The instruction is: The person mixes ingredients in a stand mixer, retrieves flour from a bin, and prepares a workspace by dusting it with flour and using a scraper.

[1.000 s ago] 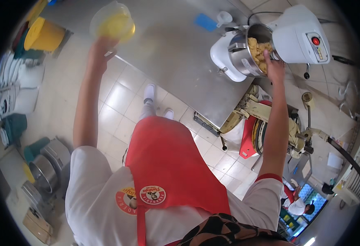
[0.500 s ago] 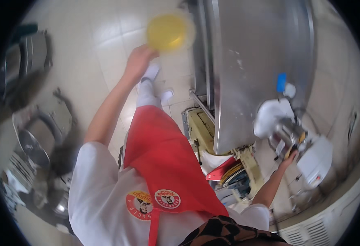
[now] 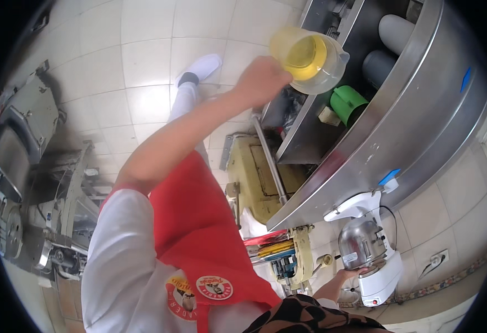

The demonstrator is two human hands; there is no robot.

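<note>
My left hand [image 3: 268, 77] grips a clear plastic pitcher [image 3: 329, 75] of yellow liquid, raised near the edge of the steel counter [image 3: 399, 127]. My right hand [image 3: 354, 275], low at the right, has its fingers closed on the rim of the steel mixer bowl [image 3: 360, 241], partly hidden there. The bowl sits in a white stand mixer [image 3: 379, 280]; its contents are hidden from this angle. Small blue and white items [image 3: 389, 176] lie on the counter near the mixer.
Steel shelves under the counter hold a green container [image 3: 346, 102] and grey containers [image 3: 396, 33]. A cream-coloured machine [image 3: 254, 172] stands beside my legs. More metal equipment [image 3: 24, 144] lines the left, on a tiled floor [image 3: 149, 61].
My body has turned. My left hand has carried the pitcher rightward to the counter's edge, while my right hand stays at the mixer, which now sits lower in view.
</note>
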